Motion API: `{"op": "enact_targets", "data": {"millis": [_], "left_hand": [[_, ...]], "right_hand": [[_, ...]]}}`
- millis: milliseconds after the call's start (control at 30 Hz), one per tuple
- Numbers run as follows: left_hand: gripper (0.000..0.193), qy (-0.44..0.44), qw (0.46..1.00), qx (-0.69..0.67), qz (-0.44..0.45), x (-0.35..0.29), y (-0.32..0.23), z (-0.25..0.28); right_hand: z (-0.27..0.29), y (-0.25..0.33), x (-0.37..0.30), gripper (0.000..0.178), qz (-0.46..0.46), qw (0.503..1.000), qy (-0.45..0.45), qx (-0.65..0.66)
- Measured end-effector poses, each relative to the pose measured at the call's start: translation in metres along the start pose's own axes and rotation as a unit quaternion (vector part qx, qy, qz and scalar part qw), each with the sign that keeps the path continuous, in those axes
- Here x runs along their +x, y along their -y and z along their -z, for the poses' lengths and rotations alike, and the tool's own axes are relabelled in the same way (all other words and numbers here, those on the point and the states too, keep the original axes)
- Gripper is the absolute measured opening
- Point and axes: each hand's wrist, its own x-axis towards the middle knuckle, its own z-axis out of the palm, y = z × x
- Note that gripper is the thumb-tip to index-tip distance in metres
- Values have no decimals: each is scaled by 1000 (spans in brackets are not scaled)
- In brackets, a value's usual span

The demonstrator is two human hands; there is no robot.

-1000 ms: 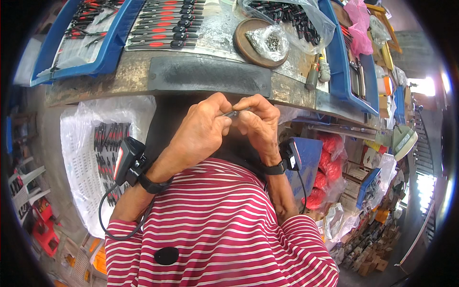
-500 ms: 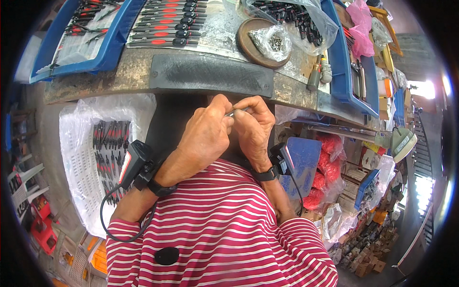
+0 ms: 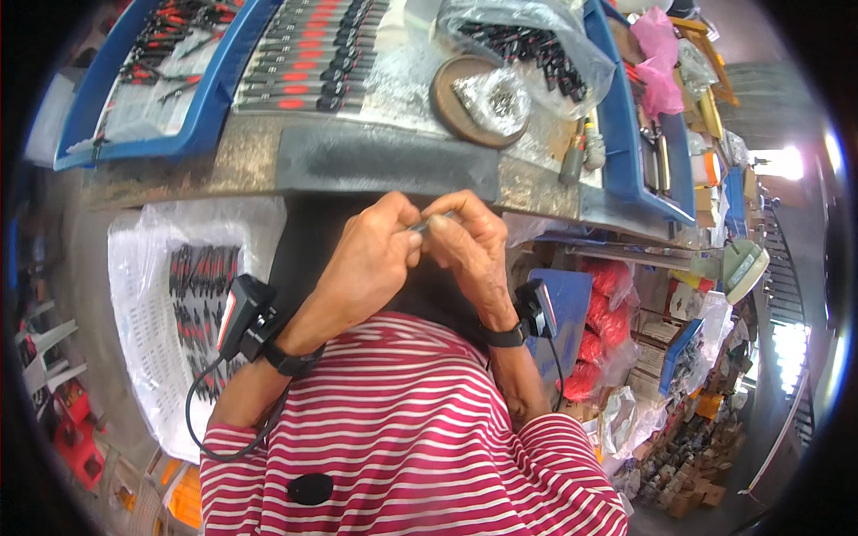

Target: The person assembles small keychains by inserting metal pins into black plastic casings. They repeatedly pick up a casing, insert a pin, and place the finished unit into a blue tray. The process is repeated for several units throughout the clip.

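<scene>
Close to my body, just in front of the bench edge, my left hand (image 3: 368, 261) and my right hand (image 3: 471, 248) meet fingertip to fingertip. Both are closed in a pinch on a small grey metal piece (image 3: 418, 227). Most of it is covered by the fingers, so its exact kind does not show. Across the bench, left of centre, lies a row of slim grey tools with red and black grips (image 3: 308, 62). A round wooden dish (image 3: 444, 100) on the bench carries a clear bag of small metal parts (image 3: 502, 100).
A dark pad (image 3: 384, 163) covers the bench edge ahead. Blue trays stand left (image 3: 201, 125) and right (image 3: 617, 134). A clear bag (image 3: 545, 54) holds black parts. Beside it lies a dark-handled tool (image 3: 573, 163). Below left, a white basket (image 3: 138, 295) contains more red-and-black tools.
My view has shifted slightly, so the bench sits lower in it. My hands remain together, the fingers regripped a little, and less of the metal piece shows.
</scene>
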Motion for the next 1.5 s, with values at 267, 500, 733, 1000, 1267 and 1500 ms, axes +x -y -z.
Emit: {"op": "enact_targets", "data": {"millis": [267,500,733,1000,1267,1500], "left_hand": [[10,33,997,-72,13,1,-5,14],[11,4,997,-78,12,4,-4,21],[11,20,995,-96,-3,5,-9,28],[10,24,987,-156,3,4,-10,30],[16,17,976,-219,0,7,-6,25],[16,17,968,-249,21,7,-5,21]], "right_hand": [[46,50,50,9,163,919,-171,-316],[68,44,99,8,266,740,-150,-599],[69,44,109,3,246,637,-110,-722],[71,43,108,7,291,730,-144,-601],[54,49,91,8,192,878,-192,-395],[3,54,25,5,111,979,-71,-157]]}}
